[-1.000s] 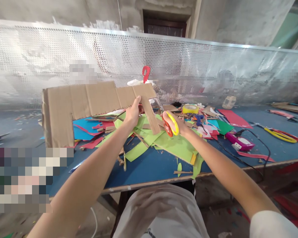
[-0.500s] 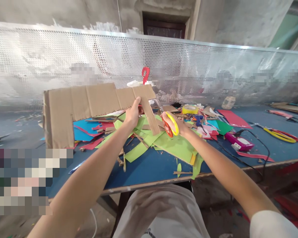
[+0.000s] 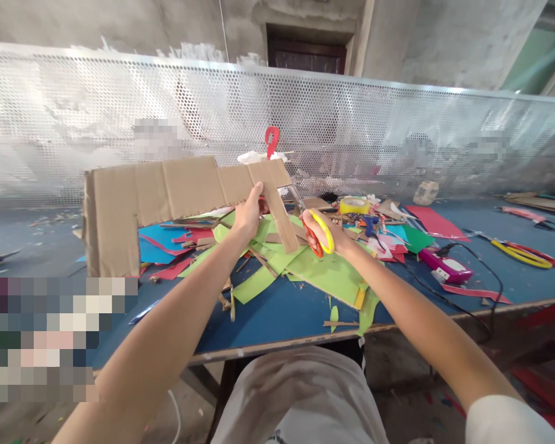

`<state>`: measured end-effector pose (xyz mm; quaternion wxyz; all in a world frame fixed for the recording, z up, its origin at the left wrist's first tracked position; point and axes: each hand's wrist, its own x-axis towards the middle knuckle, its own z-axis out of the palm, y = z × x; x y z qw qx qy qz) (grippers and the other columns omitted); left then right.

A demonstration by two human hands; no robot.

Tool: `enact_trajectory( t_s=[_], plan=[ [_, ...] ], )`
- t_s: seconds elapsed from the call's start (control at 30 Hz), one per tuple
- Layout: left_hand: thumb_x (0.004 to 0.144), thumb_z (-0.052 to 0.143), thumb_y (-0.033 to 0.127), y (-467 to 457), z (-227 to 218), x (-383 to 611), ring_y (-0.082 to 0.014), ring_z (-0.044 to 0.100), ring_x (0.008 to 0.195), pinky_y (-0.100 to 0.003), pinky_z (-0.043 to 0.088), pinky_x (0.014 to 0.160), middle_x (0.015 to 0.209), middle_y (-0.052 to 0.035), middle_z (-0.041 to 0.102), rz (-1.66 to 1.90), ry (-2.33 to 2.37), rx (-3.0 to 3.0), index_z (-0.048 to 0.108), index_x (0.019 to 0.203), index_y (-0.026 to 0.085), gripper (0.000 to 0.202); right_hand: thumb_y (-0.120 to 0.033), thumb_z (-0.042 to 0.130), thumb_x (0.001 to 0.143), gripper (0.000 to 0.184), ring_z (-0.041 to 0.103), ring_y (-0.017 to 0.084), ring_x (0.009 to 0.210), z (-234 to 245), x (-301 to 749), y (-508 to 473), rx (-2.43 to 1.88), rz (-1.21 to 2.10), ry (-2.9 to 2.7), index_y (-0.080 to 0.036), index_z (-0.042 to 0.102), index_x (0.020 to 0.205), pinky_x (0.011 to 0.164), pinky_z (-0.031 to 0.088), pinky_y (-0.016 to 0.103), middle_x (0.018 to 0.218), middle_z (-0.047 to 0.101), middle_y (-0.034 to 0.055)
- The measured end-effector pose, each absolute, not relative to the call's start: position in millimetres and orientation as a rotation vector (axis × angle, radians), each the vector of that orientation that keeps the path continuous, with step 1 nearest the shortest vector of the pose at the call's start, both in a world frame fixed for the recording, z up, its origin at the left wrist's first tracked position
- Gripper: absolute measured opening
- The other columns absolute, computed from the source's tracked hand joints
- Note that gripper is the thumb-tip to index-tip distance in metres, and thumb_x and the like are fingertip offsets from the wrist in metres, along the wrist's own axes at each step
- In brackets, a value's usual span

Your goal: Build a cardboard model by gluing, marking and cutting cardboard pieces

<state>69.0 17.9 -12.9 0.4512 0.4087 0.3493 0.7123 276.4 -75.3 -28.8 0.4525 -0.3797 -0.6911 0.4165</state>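
My left hand (image 3: 250,213) grips a large brown cardboard piece (image 3: 180,188) near its right part, thumb on the face and the other fingers behind. The piece is held up above the table, with a wide leg at its left and a narrow strip slanting down at its right. My right hand (image 3: 326,231) is closed round the red and yellow handles of a pair of scissors (image 3: 328,240). The blades point up and left and meet the cardboard's right edge; how far they are parted I cannot make out. Green paper scraps (image 3: 324,274) lie beneath both hands.
The blue table (image 3: 231,333) carries yellow tape (image 3: 354,205), a purple box (image 3: 446,265) with a black cord, red paper (image 3: 435,221) and a second pair of scissors (image 3: 522,251) at the right. A perforated metal screen (image 3: 240,111) stands along the back.
Hardly anything differs. The view has shifted very slightly; both hands, the cardboard and the scissors keep nearly the same places.
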Motion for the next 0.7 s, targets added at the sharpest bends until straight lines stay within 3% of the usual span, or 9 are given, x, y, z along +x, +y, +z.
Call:
enact_trajectory(
  t_s=[0.17, 0.47, 0.7],
  plan=[
    [0.083, 0.091, 0.066, 19, -15, 68, -0.0161, 0.057, 0.055, -0.030, 0.046, 0.056, 0.059, -0.0005, 0.061, 1.759, 0.875, 1.034, 0.063, 0.074, 0.024, 0.051, -0.077, 0.062, 0.108, 0.051, 0.044, 0.009, 0.047, -26, 274, -77, -0.947, 0.999, -1.694, -0.027, 0.055, 0.110, 0.041, 0.041, 0.023, 0.074, 0.050, -0.0078],
    [0.082, 0.090, 0.067, 20, -16, 68, -0.0162, 0.055, 0.054, -0.030, 0.044, 0.057, 0.058, 0.0004, 0.059, 1.768, 0.879, 1.077, 0.061, 0.073, 0.025, 0.052, -0.080, 0.061, 0.107, 0.056, 0.045, 0.008, 0.046, -29, 274, -74, -0.971, 0.995, -1.672, -0.027, 0.045, 0.097, 0.041, 0.042, 0.022, 0.072, 0.051, -0.0078],
    [0.083, 0.087, 0.070, 22, -19, 66, -0.0170, 0.055, 0.054, -0.031, 0.042, 0.057, 0.056, 0.0012, 0.056, 1.725, 0.908, 1.119, 0.058, 0.069, 0.026, 0.054, -0.084, 0.051, 0.109, 0.060, 0.045, 0.010, 0.039, -34, 278, -68, -1.013, 0.865, -1.753, -0.028, 0.043, 0.090, 0.036, 0.036, 0.023, 0.057, 0.047, -0.0089]
  ],
)
